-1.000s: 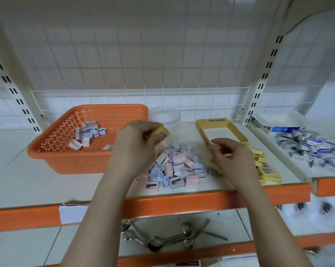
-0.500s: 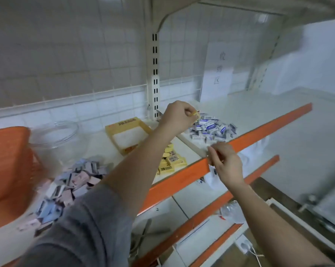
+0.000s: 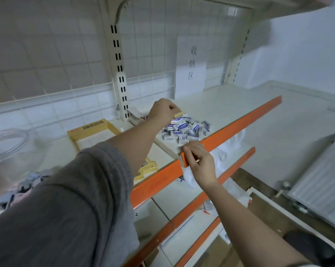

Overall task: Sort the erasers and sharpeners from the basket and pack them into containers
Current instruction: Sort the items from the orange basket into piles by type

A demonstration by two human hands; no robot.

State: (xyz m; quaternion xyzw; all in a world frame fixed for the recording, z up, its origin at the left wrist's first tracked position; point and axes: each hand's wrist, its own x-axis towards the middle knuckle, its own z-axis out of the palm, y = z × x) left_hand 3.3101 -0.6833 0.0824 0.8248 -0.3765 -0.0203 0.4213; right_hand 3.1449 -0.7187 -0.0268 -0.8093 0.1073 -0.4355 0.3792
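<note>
A left hand (image 3: pixel 162 110) pinches a small yellow barcoded eraser (image 3: pixel 179 114) just above a heap of blue-and-white boxed erasers (image 3: pixel 186 128) on the white shelf (image 3: pixel 220 108). The right hand (image 3: pixel 200 162), fingers curled, grips the shelf's orange edge (image 3: pixel 239 120).

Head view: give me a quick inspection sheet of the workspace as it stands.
Surface: white shelf with orange front edge.
Job's things: blue-white erasers piled on the right shelf; yellow tray; yellow packs; pastel pile, blurred.
Clutter: clear bowl.
Grips: left hand pinches a yellow pack above the erasers; right hand pinches something small at the shelf edge.
Cables: nothing seen.
Surroundings: paper sign, radiator.
</note>
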